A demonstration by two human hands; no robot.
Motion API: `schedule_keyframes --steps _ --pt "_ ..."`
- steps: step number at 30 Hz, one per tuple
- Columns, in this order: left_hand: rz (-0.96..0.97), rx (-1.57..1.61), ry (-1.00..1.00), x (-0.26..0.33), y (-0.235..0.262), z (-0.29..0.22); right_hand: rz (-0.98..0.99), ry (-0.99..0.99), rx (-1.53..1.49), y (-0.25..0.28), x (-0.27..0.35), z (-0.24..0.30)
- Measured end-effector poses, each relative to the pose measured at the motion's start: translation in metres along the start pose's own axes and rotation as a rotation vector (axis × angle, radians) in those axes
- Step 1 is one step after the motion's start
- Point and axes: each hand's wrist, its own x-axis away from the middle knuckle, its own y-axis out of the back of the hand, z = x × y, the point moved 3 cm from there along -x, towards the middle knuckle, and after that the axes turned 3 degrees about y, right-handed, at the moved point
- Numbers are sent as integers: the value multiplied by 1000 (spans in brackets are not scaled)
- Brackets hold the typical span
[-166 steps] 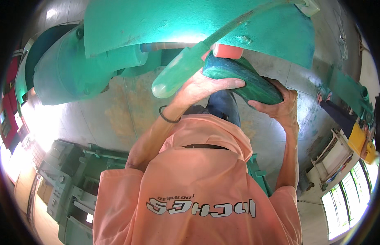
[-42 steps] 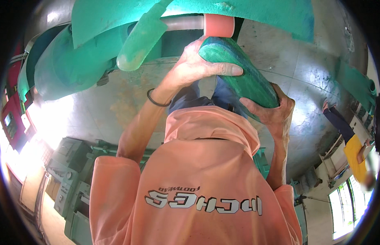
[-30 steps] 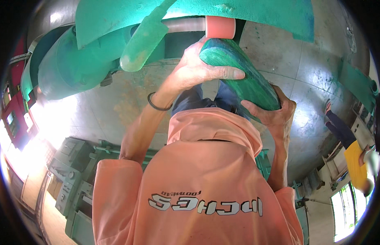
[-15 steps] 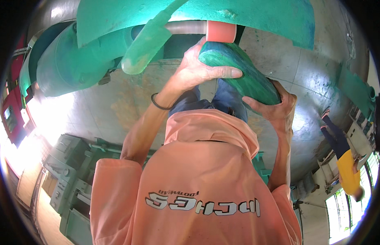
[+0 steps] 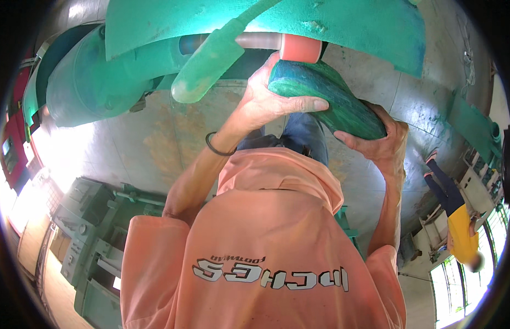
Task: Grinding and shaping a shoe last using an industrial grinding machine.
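Note:
Both my hands hold a long dark green sole-shaped block (image 5: 331, 101) up against a pink grinding wheel (image 5: 300, 48). My left hand (image 5: 271, 101) grips the block's upper end, thumb lying across its face, right under the wheel. My right hand (image 5: 378, 143) cups the lower end from beneath. The wheel sits on a short spindle (image 5: 255, 41) under a green machine hood (image 5: 299, 22). A pale green lever (image 5: 205, 74) hangs just left of my left hand. A black band circles my left wrist (image 5: 215, 147).
A green drum-shaped machine body (image 5: 85, 88) stands at the left. Grey-green machines (image 5: 85, 236) are at the lower left, a red one (image 5: 13, 137) at the far left. Another person in a yellow top (image 5: 458, 219) is at the right, near windows (image 5: 458, 290).
Both hands keep the same hold, with the block's upper end staying at the pink wheel. Only small shifts of the block and of the view show.

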Motion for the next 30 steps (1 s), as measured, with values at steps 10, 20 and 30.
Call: schedule_keyframes --steps 10,20,30 --pt "-6 163 19 -4 -1 5 35 73 89 0 -11 -7" --pt "38 58 86 -8 2 1 -31 23 61 -12 0 -12" --pt "-107 63 -26 5 3 12 84 161 139 12 -34 -2"
